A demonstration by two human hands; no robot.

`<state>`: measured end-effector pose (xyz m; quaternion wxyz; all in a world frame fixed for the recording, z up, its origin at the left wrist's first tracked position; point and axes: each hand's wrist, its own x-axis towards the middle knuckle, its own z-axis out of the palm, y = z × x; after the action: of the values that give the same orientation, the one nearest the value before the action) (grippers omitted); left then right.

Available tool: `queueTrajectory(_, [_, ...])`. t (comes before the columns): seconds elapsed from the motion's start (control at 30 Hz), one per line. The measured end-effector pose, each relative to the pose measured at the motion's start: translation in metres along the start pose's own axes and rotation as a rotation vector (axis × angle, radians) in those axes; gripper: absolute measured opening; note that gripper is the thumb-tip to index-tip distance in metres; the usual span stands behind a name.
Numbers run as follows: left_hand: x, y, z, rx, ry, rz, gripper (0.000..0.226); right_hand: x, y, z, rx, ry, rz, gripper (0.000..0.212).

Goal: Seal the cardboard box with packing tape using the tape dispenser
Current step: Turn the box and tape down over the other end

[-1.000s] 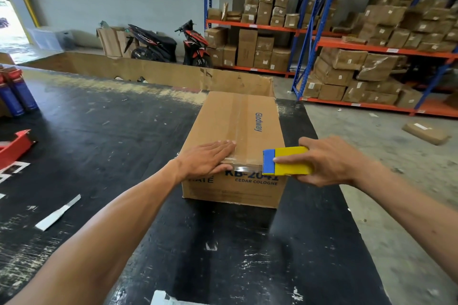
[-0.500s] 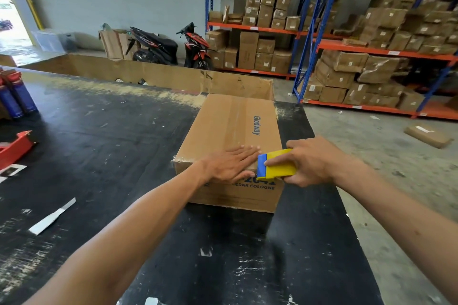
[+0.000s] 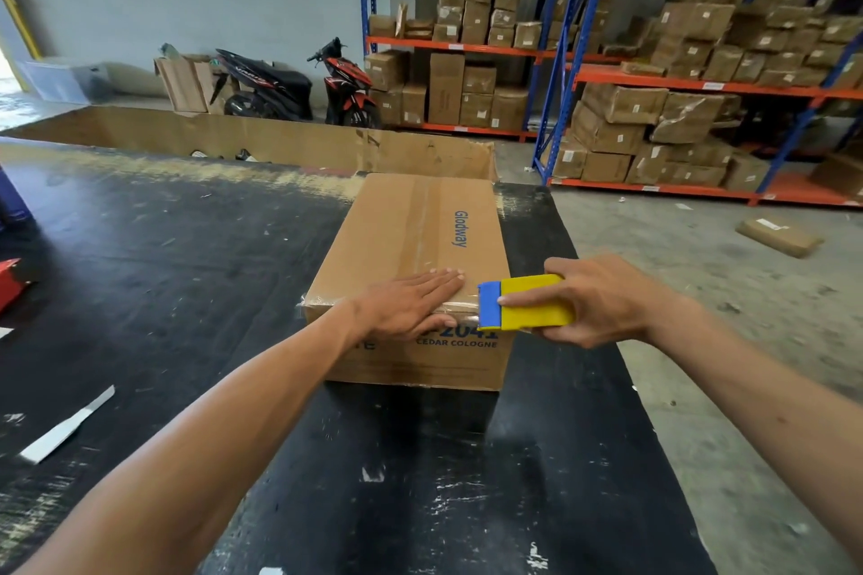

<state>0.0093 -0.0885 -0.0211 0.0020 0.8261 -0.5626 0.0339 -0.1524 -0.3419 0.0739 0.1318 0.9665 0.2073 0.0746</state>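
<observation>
While the cardboard box (image 3: 411, 266) sits on the black table (image 3: 196, 247) near its far right corner, both hands work at the box's near top edge. The left hand (image 3: 411, 301) lies flat, palm down, fingers together and stretched out across the near end of the top, with the thumb hooked over the edge onto the front face. Clear tape (image 3: 427, 219) runs down the middle seam of the top, and a shiny strip also follows the near edge under the left hand. The right hand (image 3: 602, 299) is closed around a yellow tool with a blue front end (image 3: 525, 307) — fingers over the top, thumb underneath — and the blue end touches the box's near right corner, just beside the left fingertips. Whether this tool carries a tape roll cannot be told from here.

The front face of the box shows printed letters partly covered by the hands; "Glodway" is printed on top. A white strip (image 3: 65, 427) lies on the table well to the left, and a red object (image 3: 9, 285) peeks in at the left edge. Beyond the table stand a long open carton (image 3: 261, 140), two motorbikes (image 3: 299, 84) and shelves (image 3: 654, 79) stacked with boxes.
</observation>
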Motion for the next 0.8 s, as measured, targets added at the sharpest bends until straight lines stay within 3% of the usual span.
queueTrajectory(0.2, [0.0,0.0,-0.001,0.022,0.0,0.014,0.072,-0.054,0.043,0.018,0.067,0.03,0.032,0.059])
queueTrajectory(0.4, [0.003,0.006,-0.008,0.096,-0.021,0.036,0.069,-0.051,0.043,0.046,0.087,0.034,0.057,0.064])
queueTrajectory(0.57, [0.039,0.041,-0.013,0.246,0.108,-0.005,0.082,-0.046,0.037,0.049,0.079,0.008,0.054,0.064])
queueTrajectory(0.67, [0.058,0.057,0.0,0.107,0.001,-0.082,0.088,-0.044,0.033,0.051,0.049,0.036,0.028,0.07])
queueTrajectory(0.8, [0.062,0.056,0.005,0.108,-0.035,-0.099,0.083,-0.037,0.031,0.043,-0.035,0.055,-0.051,0.064])
